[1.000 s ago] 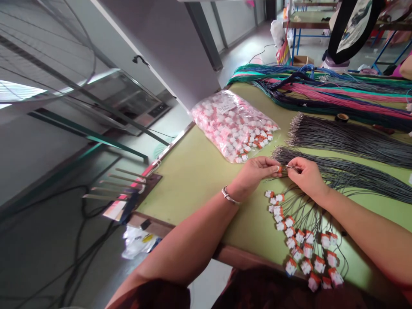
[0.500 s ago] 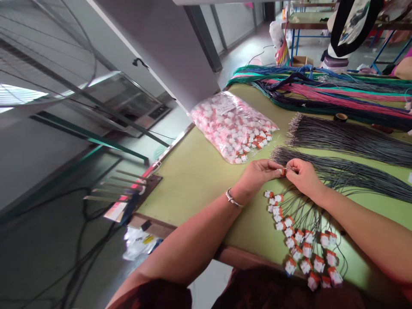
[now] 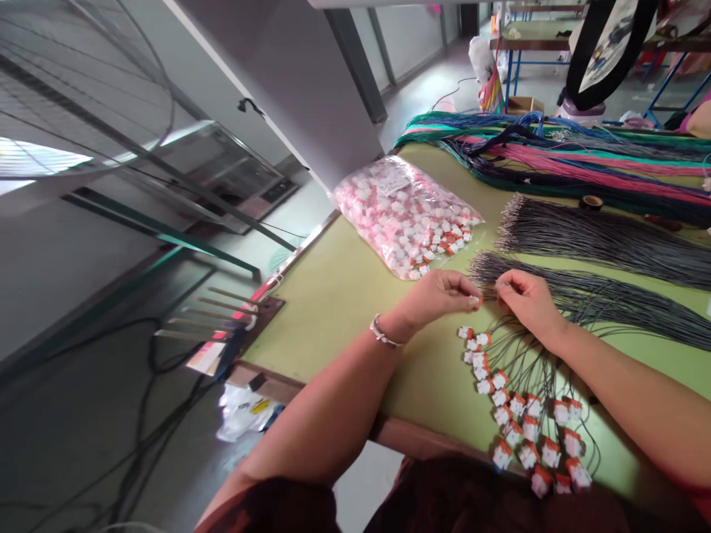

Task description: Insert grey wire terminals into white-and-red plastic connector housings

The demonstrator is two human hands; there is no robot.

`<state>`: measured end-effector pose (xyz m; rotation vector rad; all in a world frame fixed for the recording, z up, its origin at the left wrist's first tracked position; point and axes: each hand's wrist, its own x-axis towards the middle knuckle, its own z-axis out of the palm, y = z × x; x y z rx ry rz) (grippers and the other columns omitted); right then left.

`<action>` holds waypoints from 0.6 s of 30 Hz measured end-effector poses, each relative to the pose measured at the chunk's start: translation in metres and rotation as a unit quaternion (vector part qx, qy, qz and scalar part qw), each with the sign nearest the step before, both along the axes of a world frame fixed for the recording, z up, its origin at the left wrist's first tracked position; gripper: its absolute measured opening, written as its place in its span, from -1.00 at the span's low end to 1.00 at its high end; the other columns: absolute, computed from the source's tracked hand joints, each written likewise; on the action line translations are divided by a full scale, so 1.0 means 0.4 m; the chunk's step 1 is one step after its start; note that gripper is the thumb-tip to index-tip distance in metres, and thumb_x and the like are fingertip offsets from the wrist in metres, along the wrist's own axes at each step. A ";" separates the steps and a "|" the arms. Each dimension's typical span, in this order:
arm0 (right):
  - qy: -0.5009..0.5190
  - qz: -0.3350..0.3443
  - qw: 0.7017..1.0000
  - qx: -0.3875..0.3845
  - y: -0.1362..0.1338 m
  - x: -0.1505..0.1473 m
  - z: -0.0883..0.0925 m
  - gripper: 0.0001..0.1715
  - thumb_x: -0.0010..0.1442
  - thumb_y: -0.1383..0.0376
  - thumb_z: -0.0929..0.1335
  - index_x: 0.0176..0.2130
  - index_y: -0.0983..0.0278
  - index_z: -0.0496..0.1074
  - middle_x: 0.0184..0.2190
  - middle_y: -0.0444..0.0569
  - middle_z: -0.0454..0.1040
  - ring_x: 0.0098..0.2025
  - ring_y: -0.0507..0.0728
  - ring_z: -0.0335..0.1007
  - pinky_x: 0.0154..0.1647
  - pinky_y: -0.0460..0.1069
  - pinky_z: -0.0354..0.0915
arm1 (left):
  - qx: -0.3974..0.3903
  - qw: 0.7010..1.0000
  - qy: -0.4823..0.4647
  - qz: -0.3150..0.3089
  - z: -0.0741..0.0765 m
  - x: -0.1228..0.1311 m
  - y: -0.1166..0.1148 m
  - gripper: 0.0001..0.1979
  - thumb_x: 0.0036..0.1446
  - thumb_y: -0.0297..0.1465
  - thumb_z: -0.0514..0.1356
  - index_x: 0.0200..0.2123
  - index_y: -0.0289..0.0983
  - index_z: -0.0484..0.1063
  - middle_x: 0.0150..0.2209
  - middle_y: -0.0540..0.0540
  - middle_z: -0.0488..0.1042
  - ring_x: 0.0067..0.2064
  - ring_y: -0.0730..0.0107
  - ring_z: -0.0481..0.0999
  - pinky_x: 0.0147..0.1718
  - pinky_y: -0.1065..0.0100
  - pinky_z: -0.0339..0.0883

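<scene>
Near the middle of the frame the left hand point(image 3: 438, 296) pinched a small orange-and-white connector point(image 3: 476, 301) in a closed fingertip grip, while the right hand point(image 3: 527, 300) met it from the right, its grip closed on what looked like a thin dark wire at the end of the near wire bundle point(image 3: 600, 296). Finished connectors point(image 3: 522, 411) with wires lay fanned on the green table point(image 3: 333, 296) below the hands, and a clear bag of connectors point(image 3: 403, 215) sat just above. Seating the wire well would likely call for holding the connector steady and feeding the wire tip straight in.
</scene>
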<state>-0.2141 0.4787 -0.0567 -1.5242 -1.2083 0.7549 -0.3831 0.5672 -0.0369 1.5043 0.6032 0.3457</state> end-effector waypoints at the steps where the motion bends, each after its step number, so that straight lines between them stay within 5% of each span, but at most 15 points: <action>1: 0.019 -0.005 1.000 -0.002 0.001 0.002 -0.001 -0.77 0.04 0.17 0.31 -0.45 0.29 0.40 -0.61 -0.14 0.38 -0.60 -0.02 0.21 -0.56 -0.11 0.16 | 0.035 0.998 0.024 -0.056 0.015 -0.010 0.002 -0.80 -0.13 -0.36 0.37 -0.38 -0.32 0.57 -0.40 -0.13 0.58 -0.39 0.41 0.54 -0.35 0.42 0.42; 5: -0.026 0.017 0.999 0.000 0.008 0.001 -0.016 -0.70 0.13 0.16 0.29 -0.28 0.29 0.50 -0.55 -0.12 0.45 -0.55 0.01 0.31 -0.49 -0.08 0.23 | 0.117 0.947 0.030 -0.299 0.074 -0.026 -0.028 -0.79 0.02 -0.42 0.27 -0.22 -0.19 0.59 -0.24 -0.14 0.60 -0.23 0.28 0.57 -0.21 0.36 0.43; 9: -0.256 0.083 0.963 0.008 0.009 -0.017 -0.026 -0.79 0.13 0.30 0.31 -0.25 0.24 0.53 -0.34 -0.04 0.50 -0.33 0.06 0.38 -0.31 -0.07 0.23 | 0.098 0.920 -0.008 -0.378 0.113 -0.036 -0.049 -0.72 0.01 -0.48 0.25 -0.17 -0.13 0.59 -0.12 -0.12 0.57 -0.09 0.21 0.54 -0.11 0.33 0.40; 11: -0.349 0.101 0.931 -0.025 0.007 -0.028 -0.023 -0.82 0.14 0.30 0.32 -0.26 0.22 0.52 -0.33 -0.04 0.47 -0.32 0.07 0.36 -0.34 -0.07 0.19 | 0.132 0.948 0.023 -0.290 0.112 -0.054 -0.025 -0.79 0.00 -0.44 0.26 -0.25 -0.18 0.61 -0.25 -0.14 0.59 -0.26 0.25 0.56 -0.25 0.33 0.41; 13: -0.403 0.112 0.907 -0.049 0.004 -0.037 -0.016 -0.83 0.18 0.29 0.30 -0.28 0.22 0.50 -0.31 -0.03 0.45 -0.31 0.08 0.35 -0.37 -0.07 0.15 | 0.217 0.969 0.097 -0.075 0.098 -0.074 0.014 -0.86 0.03 -0.40 0.22 -0.37 -0.25 0.60 -0.44 -0.13 0.55 -0.46 0.34 0.48 -0.40 0.34 0.34; 15: -0.431 0.120 0.892 -0.060 0.000 -0.042 -0.006 -0.82 0.22 0.31 0.27 -0.28 0.24 0.48 -0.28 0.00 0.43 -0.28 0.09 0.34 -0.37 -0.06 0.13 | 0.318 0.917 0.190 0.150 0.076 -0.084 0.051 -0.81 0.08 -0.37 0.16 -0.46 -0.29 0.56 -0.54 -0.12 0.48 -0.50 0.36 0.40 -0.44 0.33 0.26; 16: -0.440 0.123 0.888 -0.060 -0.001 -0.044 -0.002 -0.81 0.23 0.32 0.25 -0.27 0.25 0.47 -0.26 0.02 0.43 -0.28 0.10 0.34 -0.37 -0.06 0.12 | 0.360 0.877 0.235 0.214 0.064 -0.083 0.065 -0.78 0.09 -0.36 0.15 -0.49 -0.31 0.54 -0.54 -0.14 0.47 -0.48 0.33 0.40 -0.42 0.32 0.24; 18: -0.440 0.125 0.888 -0.049 -0.004 -0.043 0.003 -0.80 0.24 0.35 0.23 -0.26 0.27 0.43 -0.23 0.04 0.41 -0.28 0.10 0.33 -0.37 -0.05 0.12 | 0.420 0.817 0.311 0.245 0.043 -0.069 0.080 -0.75 0.12 -0.33 0.12 -0.47 -0.32 0.52 -0.46 -0.21 0.50 -0.39 0.23 0.43 -0.38 0.28 0.22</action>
